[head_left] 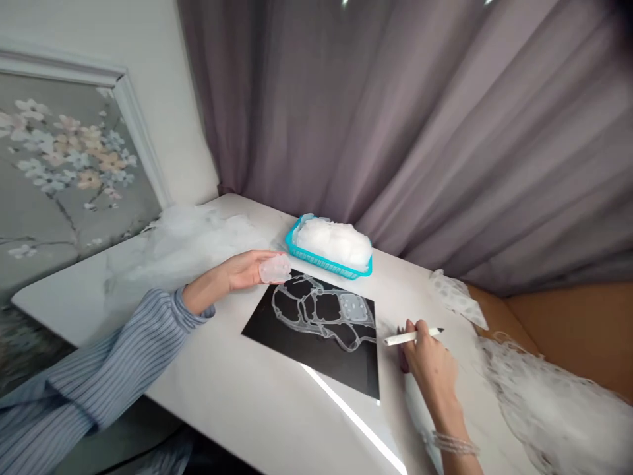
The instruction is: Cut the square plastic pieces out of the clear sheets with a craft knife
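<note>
My left hand (242,269) holds a thin, translucent white piece (275,269) with a rounded outline, above the far left corner of a black sheet (316,363). On that sheet lies a translucent cut-out web (321,326) with several openings and a paler, filled panel (353,307) at its right. My right hand (429,363) is closed around a slim white pen-like stick (401,338) with a dark end, just right of the sheet. A dark purplish object (403,359) shows partly behind the right hand; its kind is unclear.
A turquoise basket (326,265) heaped with white material stands behind the sheet. Filmy white material (188,234) spreads at the left of the white table (237,382). More scraps (457,297) and a stringy white pile (558,396) lie right, near a brown seat (578,330).
</note>
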Demonstrator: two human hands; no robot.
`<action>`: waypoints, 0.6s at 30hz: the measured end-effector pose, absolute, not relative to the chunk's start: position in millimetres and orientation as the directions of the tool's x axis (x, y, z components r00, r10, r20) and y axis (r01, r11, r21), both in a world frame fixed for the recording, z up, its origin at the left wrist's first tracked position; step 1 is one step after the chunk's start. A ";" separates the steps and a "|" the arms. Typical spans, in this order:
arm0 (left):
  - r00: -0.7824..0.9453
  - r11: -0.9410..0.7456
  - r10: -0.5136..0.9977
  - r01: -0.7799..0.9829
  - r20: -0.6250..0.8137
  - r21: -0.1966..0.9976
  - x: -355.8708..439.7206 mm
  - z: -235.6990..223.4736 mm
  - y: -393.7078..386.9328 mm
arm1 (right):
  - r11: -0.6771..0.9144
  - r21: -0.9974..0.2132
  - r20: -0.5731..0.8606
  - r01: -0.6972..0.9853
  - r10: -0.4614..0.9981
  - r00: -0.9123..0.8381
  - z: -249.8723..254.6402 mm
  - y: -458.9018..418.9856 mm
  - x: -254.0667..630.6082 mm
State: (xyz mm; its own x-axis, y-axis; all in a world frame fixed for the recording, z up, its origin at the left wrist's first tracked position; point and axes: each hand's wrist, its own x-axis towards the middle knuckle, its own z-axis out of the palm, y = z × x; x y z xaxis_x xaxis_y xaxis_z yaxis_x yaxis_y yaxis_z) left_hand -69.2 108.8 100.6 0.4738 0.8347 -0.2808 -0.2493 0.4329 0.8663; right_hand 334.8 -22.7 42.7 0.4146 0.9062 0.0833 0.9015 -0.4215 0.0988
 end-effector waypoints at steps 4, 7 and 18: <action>0.377 0.236 0.911 -0.141 -0.168 0.961 -48.6 117.9 148.3 | -0.450 0.025 0.139 0.893 0.886 0.443 41.3 -26.7 330.4; 0.272 0.079 0.961 -0.078 -0.055 0.994 -13.9 136.7 188.9 | -0.458 -0.015 0.142 0.889 0.879 0.456 34.5 -28.9 333.1; 0.108 -0.143 0.987 0.204 0.123 0.969 83.5 161.5 291.8 | -0.505 -0.107 0.142 0.856 0.845 0.516 30.5 -41.8 361.2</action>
